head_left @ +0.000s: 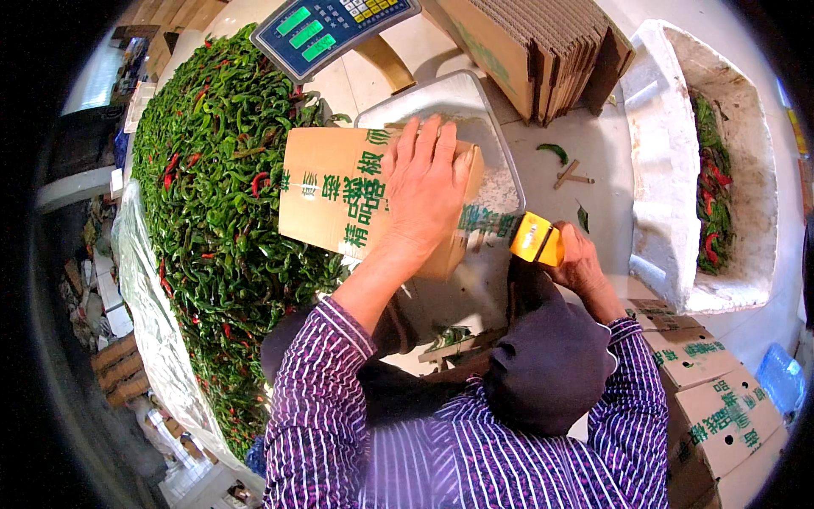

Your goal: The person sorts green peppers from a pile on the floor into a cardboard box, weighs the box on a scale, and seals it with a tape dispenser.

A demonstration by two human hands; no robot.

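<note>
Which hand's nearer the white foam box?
Right. The right hand, holding a yellow tool, is left of the white foam box; the left hand lies on a cardboard box, farther left.

The top edge crops the scale display [331,32], upper centre. Mid-frame, the left hand [424,185] covers part of the carton [339,197], which hides some of the weighing pan [498,165].

Left hand [421,191] almost flat, back uppermost, fingers [443,144] slightly apart; right hand [580,261] in a curled grip
</note>
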